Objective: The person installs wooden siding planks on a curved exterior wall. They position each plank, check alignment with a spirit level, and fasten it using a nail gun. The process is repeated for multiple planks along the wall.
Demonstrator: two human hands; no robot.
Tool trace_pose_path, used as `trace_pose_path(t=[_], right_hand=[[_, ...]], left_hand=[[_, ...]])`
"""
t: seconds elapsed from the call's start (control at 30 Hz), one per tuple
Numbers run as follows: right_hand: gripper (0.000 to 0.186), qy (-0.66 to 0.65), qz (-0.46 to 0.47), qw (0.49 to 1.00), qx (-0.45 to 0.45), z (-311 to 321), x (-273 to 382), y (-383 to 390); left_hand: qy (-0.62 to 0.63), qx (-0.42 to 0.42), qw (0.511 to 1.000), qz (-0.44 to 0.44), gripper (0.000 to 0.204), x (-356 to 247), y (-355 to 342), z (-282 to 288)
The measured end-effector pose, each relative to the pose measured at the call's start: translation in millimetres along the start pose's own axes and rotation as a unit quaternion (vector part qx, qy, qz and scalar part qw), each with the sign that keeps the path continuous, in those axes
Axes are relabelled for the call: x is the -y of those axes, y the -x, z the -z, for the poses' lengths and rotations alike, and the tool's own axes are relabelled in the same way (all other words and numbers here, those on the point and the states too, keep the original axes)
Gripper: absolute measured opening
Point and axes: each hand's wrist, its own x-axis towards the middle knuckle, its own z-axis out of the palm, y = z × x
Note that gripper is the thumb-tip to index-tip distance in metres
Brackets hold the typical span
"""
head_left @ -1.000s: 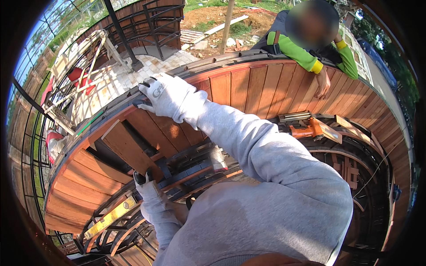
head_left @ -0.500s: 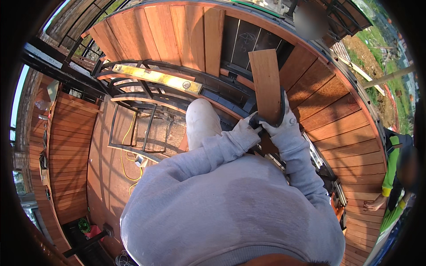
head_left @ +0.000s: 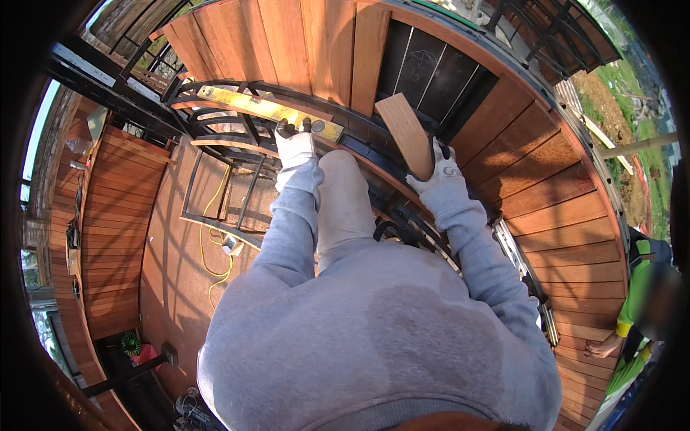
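My right hand [head_left: 440,171], in a white glove with dark fingertips, grips the lower end of a short wooden board [head_left: 404,129]. The board tilts up and to the left, in front of the dark gap in the wall cladding. My left hand [head_left: 295,142], gloved alike, reaches forward with its fingers apart. Its dark fingertips overlap the near edge of a yellow spirit level [head_left: 259,109], close to the level's right end; whether they press on it I cannot tell. The level lies across a curved black metal frame [head_left: 248,129].
Vertical wooden planks [head_left: 287,50] line the curved wall on both sides of the dark panel [head_left: 431,72]. A yellow cord [head_left: 215,269] runs over the brown floor at left. At the right edge, a person in a green sleeve [head_left: 632,294] rests a hand on the planks.
My left hand has let go of the board and moved left to the spirit level. My right hand keeps the board, which has tipped leftward and sunk lower.
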Motion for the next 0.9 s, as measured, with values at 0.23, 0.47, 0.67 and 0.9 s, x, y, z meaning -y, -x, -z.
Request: trace_pose_path(t=[0.23,0.47,0.67,0.9], right_hand=[[0.1,0.115,0.028,0.986,0.121,-35.8,16.2,-36.1],[0.079,0.157,0.053,0.975,0.146,-45.7,14.5,-37.4],[0.071,0.207,0.057,0.971,0.102,-60.0,4.1,-36.4],[0.074,0.234,0.072,0.964,0.104,-61.7,10.7,-36.1]], left_hand=[[0.01,-0.001,0.969,0.247,0.093,-17.0,-46.0,-28.5],[-0.125,0.069,0.933,0.329,0.074,-26.5,-58.7,-41.6],[-0.581,0.326,0.745,-0.026,0.051,-42.2,-56.8,-49.3],[-0.032,0.001,0.984,0.174,0.058,39.4,-72.9,-43.3]])
